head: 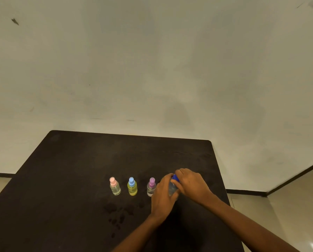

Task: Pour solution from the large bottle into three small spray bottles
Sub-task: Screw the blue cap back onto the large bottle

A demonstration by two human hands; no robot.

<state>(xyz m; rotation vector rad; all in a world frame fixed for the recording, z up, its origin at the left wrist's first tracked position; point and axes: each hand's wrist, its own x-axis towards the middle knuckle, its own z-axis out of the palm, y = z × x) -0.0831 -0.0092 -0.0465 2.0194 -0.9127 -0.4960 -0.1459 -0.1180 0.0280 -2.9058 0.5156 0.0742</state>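
Three small spray bottles stand upright in a row on the dark table (70, 170): a clear one with a pink top (115, 186), a yellow one with a blue top (132, 186), and a clear one with a purple top (151, 186). Just right of them stands the large clear bottle (172, 190), mostly hidden by my hands. My left hand (163, 194) grips its body. My right hand (192, 182) is curled over its blue cap (175, 178).
Dark wet spots (117, 215) mark the table in front of the small bottles. The table's far edge meets a pale wall. Tiled floor shows to the left and right of the table.
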